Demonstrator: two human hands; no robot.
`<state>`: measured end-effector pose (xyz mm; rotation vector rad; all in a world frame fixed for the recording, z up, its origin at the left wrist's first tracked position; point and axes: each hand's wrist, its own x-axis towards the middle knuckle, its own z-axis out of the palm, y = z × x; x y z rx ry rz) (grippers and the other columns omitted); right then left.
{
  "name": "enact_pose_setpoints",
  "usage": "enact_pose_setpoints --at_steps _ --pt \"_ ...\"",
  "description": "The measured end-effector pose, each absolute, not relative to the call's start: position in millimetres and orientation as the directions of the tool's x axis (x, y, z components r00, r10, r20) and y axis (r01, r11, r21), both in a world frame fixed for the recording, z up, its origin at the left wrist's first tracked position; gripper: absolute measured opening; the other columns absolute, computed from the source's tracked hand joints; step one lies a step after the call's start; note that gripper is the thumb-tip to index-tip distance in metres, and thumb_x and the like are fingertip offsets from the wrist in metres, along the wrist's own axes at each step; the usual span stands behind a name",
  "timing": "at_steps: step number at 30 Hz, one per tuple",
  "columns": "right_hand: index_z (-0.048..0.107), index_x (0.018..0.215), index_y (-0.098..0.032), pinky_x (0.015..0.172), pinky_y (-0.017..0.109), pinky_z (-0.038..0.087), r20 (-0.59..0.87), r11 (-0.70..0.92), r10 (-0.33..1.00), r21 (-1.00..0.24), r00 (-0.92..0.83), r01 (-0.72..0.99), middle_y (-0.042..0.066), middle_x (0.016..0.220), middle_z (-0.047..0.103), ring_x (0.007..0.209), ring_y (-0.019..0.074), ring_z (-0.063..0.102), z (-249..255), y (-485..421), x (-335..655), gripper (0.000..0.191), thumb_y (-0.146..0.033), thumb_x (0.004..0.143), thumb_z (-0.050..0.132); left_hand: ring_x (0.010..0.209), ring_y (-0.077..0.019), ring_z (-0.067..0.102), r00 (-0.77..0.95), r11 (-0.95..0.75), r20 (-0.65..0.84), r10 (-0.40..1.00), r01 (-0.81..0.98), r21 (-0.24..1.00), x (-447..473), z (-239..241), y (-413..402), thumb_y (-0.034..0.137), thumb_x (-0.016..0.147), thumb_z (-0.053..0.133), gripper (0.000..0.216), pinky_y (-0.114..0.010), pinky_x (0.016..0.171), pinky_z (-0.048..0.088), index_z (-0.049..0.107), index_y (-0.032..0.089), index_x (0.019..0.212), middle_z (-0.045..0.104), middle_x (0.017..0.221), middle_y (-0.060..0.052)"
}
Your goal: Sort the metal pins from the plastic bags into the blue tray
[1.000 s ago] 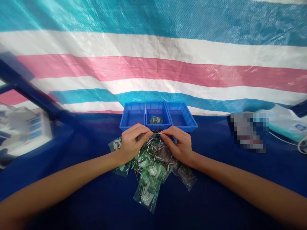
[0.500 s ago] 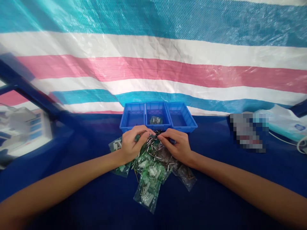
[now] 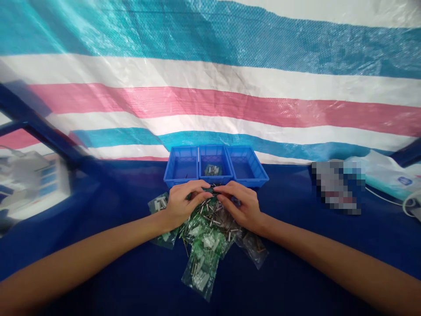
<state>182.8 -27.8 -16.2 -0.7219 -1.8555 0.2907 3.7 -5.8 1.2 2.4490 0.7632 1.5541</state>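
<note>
Over a heap of small metal pins and plastic bags, my left hand (image 3: 184,204) and my right hand (image 3: 241,204) face each other, fingertips almost meeting. Each has thumb and fingers drawn together in a pinch. Whatever they grip is too small to make out. Loose metal pins (image 3: 208,210) lie under the fingers. A clear bag of white and brown pieces (image 3: 201,272) sticks out toward me. Partly behind my left wrist is another small bag (image 3: 160,202), and a bag with brownish contents (image 3: 255,248) lies below my right wrist.
Three blue bins (image 3: 215,177) stand side by side behind the heap; the middle one holds a small bag of parts (image 3: 213,170). At right are a blurred-out object (image 3: 337,186) and a plastic package (image 3: 383,175). A white device (image 3: 39,184) stands at left, before a striped sheet (image 3: 210,101).
My fingertips have drawn closer together, and the left fingers have straightened toward the right hand. The whole scene sits slightly lower in view. Bags and bins stay in place.
</note>
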Motion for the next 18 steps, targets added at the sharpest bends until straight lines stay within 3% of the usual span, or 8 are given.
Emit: enact_pose_setpoints --at_steps 5,11,18 --pt "0.063 0.088 -0.017 0.051 0.023 0.044 0.751 0.795 0.594 -0.495 -0.289 0.350 0.002 0.069 0.061 0.058 0.0106 0.054 -19.0 -26.3 182.0 0.012 -0.018 0.085 0.051 0.041 -0.0069 0.055 0.330 -0.851 0.799 0.503 0.348 0.392 4.0 -0.8 -5.5 0.035 0.081 0.061 0.018 -0.018 0.045 0.046 0.064 0.017 0.078 0.064 0.054 0.003" --pt "0.060 0.083 -0.018 0.052 0.023 0.043 0.757 0.732 0.636 -0.533 -0.147 0.424 0.000 0.065 0.061 0.057 0.0106 0.054 -16.9 -28.4 183.9 0.011 -0.018 0.086 0.050 0.042 -0.0060 0.051 0.315 -0.844 0.799 0.512 0.358 0.399 4.0 -0.9 -6.3 0.031 0.076 0.066 0.015 -0.017 0.045 0.044 0.065 0.017 0.079 0.061 0.052 0.004" --pt "0.060 0.079 -0.017 0.050 0.022 0.041 0.732 0.745 0.641 -0.523 -0.231 0.414 0.000 0.062 0.059 0.053 0.0093 0.050 -17.4 -27.0 182.7 0.012 -0.019 0.087 0.050 0.064 -0.0097 0.063 0.325 -0.862 0.807 0.493 0.308 0.402 3.3 0.0 -7.5 0.015 0.078 0.064 0.006 -0.021 0.056 0.050 0.066 0.016 0.083 0.070 0.080 -0.004"
